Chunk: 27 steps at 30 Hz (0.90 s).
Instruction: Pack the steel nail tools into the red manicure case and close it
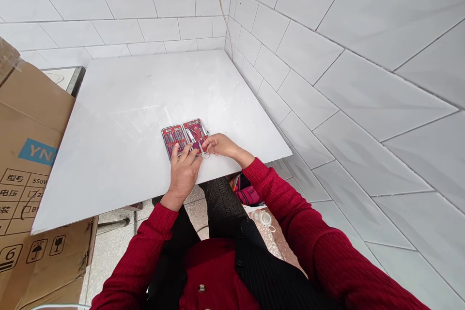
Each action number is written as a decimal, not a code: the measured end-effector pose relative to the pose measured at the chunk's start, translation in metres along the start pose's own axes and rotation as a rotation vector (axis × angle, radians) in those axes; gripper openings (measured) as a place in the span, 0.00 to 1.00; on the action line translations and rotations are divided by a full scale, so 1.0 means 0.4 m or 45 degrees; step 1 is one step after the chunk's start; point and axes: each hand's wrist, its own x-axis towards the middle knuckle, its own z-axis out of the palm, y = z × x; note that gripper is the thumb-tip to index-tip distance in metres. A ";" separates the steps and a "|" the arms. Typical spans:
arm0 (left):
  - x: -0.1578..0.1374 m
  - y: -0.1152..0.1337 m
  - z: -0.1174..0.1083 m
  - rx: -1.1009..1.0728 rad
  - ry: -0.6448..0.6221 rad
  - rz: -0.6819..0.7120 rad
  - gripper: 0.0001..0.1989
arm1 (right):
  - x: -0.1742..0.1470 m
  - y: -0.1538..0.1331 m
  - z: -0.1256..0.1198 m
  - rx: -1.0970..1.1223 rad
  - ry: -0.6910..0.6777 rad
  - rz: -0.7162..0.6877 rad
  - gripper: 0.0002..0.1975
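An open manicure set case [168,131] with a red lining lies on the white tabletop, near its front edge. Slim metal tools fill its left half, and a nail clipper [190,135] sits in the right half. My left hand [183,174] rests over the lower part of the case, fingers spread and touching it. At the case's lower right, my right hand [221,145] pinches a small pair of scissors [206,155], whose ring handles stick out below the fingers. The fingers partly hide the scissors and the case's lower edge.
The white tabletop [119,106] meets tiled walls at the back and right. A large cardboard box [32,116] stands against its left side. A cable [221,5] hangs in the corner. Below on the right are a pink item [249,195] and a clear round lid [265,218].
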 end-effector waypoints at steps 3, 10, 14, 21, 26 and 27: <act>0.001 -0.001 0.001 0.020 0.011 0.016 0.10 | 0.000 -0.003 -0.002 -0.004 0.005 0.008 0.12; 0.004 -0.002 -0.006 0.014 0.010 0.024 0.11 | 0.000 -0.003 -0.001 0.004 0.000 -0.001 0.11; 0.003 -0.004 -0.002 -0.005 -0.006 0.009 0.11 | 0.002 0.002 -0.001 0.003 0.015 -0.004 0.12; 0.005 -0.017 0.008 -0.034 -0.007 0.002 0.12 | 0.012 0.014 0.008 -0.075 0.091 -0.049 0.12; 0.027 -0.031 0.011 -0.020 -0.022 -0.012 0.12 | 0.013 0.022 0.019 -0.251 0.258 -0.169 0.12; 0.031 -0.032 0.012 -0.037 -0.031 -0.028 0.12 | 0.012 0.025 0.021 -0.279 0.291 -0.196 0.11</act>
